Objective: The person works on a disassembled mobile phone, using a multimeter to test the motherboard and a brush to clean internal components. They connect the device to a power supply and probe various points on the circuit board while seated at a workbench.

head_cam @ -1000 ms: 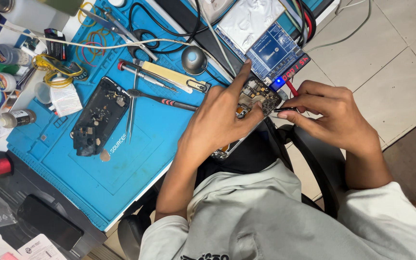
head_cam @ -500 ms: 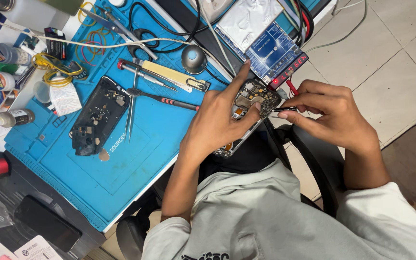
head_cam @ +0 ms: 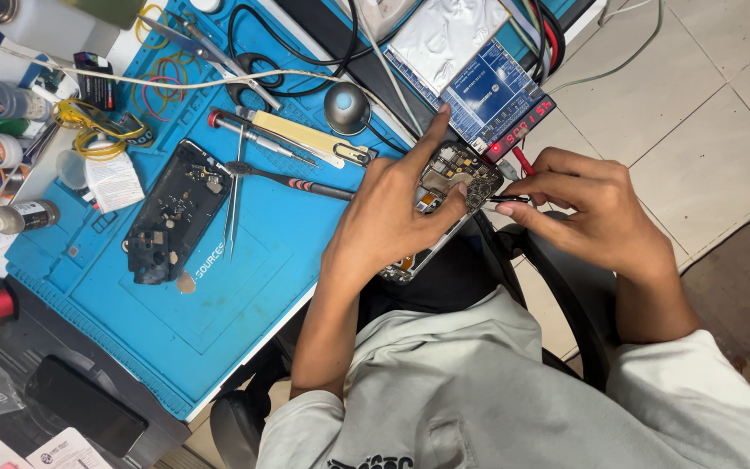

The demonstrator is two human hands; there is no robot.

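My left hand grips an opened phone with its circuit board bared, held at the edge of the blue work mat; the index finger stretches up past the board. My right hand pinches a thin black probe whose tip touches the right side of the phone's board. A red probe tip shows just above it. Behind the phone lies a blue tester board with a red digit display.
On the mat lie a black phone back frame, tweezers, screwdrivers, a flat metal pry tool, scissors and cables. Small bottles and jars crowd the left edge. A black chair and tiled floor lie below right.
The view has shifted slightly. My left index finger has stretched further up over the phone's top; the right hand keeps the probe at the board.
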